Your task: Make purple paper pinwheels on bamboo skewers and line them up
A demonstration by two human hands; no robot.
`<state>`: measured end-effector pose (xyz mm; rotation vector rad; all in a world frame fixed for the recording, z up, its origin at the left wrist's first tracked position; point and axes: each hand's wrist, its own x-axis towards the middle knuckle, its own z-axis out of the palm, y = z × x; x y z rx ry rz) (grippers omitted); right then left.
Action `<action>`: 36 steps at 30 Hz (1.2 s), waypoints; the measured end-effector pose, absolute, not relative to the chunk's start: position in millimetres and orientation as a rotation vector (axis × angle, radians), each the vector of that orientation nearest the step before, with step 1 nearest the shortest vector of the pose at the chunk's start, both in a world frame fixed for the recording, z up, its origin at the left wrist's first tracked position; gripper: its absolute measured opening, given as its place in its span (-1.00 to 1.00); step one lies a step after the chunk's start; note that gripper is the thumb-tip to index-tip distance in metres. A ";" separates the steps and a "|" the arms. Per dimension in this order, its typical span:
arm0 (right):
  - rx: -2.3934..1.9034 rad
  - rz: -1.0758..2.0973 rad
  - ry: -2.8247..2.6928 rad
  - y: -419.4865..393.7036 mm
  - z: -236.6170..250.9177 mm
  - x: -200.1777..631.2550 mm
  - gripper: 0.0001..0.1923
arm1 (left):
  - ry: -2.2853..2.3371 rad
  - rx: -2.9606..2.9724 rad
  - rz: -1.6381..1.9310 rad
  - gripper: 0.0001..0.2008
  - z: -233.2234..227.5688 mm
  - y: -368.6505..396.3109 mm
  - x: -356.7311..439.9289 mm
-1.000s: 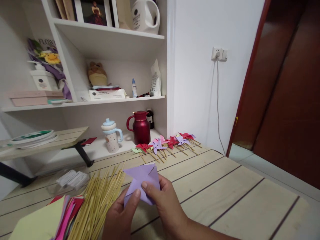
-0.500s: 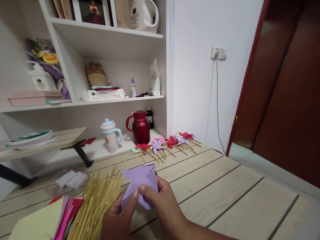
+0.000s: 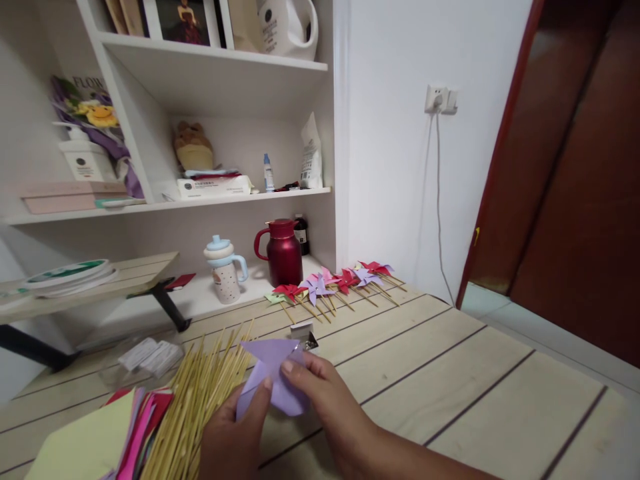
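A purple sheet of paper (image 3: 274, 363), cut and partly folded, is held above the table between both hands. My left hand (image 3: 235, 427) pinches its lower left side, thumb on top. On the right edge, my right hand (image 3: 325, 393) grips the paper with the thumb pressed over a folded flap; its other fingers are mostly hidden behind. Just beyond the paper lies a small open box (image 3: 304, 333) with tiny contents too small to name. To the left are a bundle of thin wooden sticks (image 3: 200, 393) and a stack of coloured paper (image 3: 90, 433).
Several finished paper pinwheels (image 3: 320, 288) on sticks lie at the table's far edge. Behind them stand a red thermos jug (image 3: 284, 257) and a blue-lidded cup (image 3: 226, 273). A clear bag with white packets (image 3: 150, 357) lies left, near a small raised table (image 3: 145, 270).
My right hand has shifted its grip, and the paper's right corner is now folded inward under the thumb. The small box has come into fuller view behind the paper.
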<state>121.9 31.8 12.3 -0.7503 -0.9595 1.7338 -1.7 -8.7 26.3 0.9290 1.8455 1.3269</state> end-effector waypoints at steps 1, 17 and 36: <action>-0.741 1.737 -0.981 31.8 11.8 122.2 -0.59 | 1.852 0.915 1.325 -0.51 26.1 -8.8 -1.6; -0.618 1.743 -1.068 47.5 25.3 134.2 -0.53 | 1.914 0.991 1.380 -0.63 16.1 -6.8 -3.9; -0.746 1.759 -0.980 47.7 21.5 127.9 -0.75 | 1.741 1.021 1.390 -0.59 29.1 -6.1 8.2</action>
